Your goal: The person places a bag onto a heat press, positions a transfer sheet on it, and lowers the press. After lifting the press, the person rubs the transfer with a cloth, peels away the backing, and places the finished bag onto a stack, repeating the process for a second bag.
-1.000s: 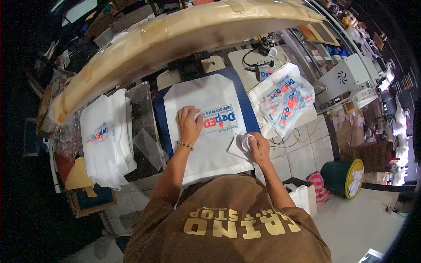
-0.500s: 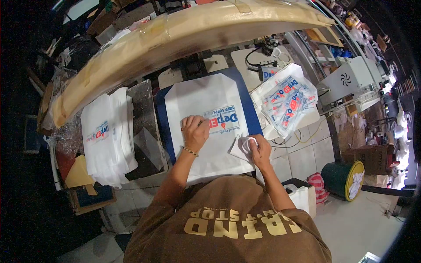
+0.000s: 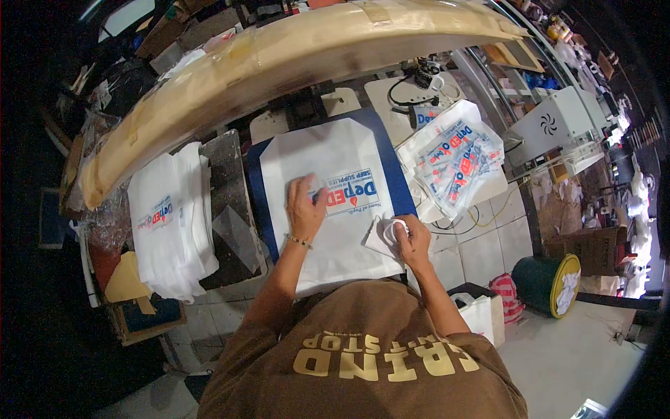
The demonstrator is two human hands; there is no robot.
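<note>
On a blue board (image 3: 394,178) in front of me lies a white bag (image 3: 335,150) with red and blue print on it. My left hand (image 3: 306,211) is over the bag, just left of the print; it is slightly blurred, the thumb held apart from the curled fingers, nothing between them. At the bag's lower right edge, my right hand (image 3: 414,241) pinches a crumpled piece of white cloth (image 3: 384,237), part of it looped up by the thumb and the rest hanging over the bag.
A stack of printed white bags (image 3: 167,216) lies to the left. Printed plastic sheets (image 3: 460,164) are piled at the right. A long tape-wrapped beam (image 3: 279,52) arches across the far side. A green bin (image 3: 541,283) stands on the floor at right.
My left hand has lifted its fingers from beside the print and turned slightly, thumb now apart. My right hand and the cloth stay almost where they were.
</note>
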